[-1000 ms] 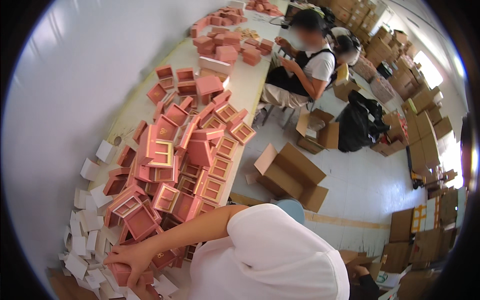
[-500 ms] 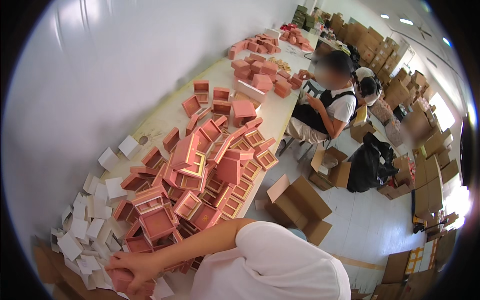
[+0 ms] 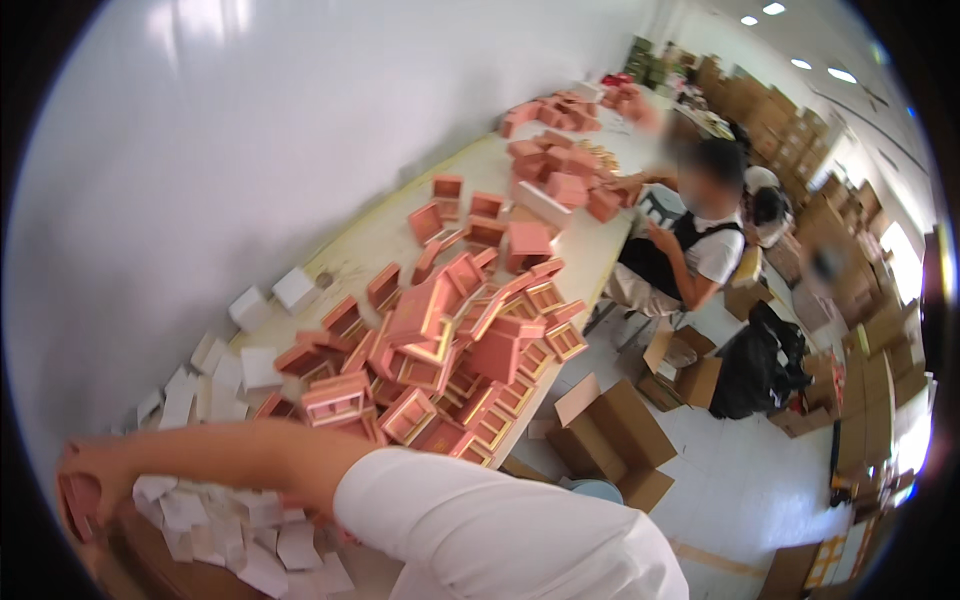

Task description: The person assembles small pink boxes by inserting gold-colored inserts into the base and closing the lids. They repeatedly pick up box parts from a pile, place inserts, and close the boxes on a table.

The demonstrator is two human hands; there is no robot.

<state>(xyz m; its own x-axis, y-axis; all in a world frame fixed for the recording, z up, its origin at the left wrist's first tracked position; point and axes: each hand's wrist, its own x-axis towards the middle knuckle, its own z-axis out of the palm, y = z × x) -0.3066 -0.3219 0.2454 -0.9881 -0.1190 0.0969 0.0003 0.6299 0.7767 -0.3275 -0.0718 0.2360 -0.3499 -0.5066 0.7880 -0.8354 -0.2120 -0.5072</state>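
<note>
The left hand closes its fingers around a small pink cardboard box beside the heap of white card inserts, near more open pink boxes.

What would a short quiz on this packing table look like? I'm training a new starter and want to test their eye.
1. True or false: the wearer's hand grips a pink box.
2. What lies right beside that hand? A white cards; B bottles; C cloths.
3. Fill in: the open cardboard box stands on the ____.
Key: 1 true; 2 A; 3 floor.
</note>
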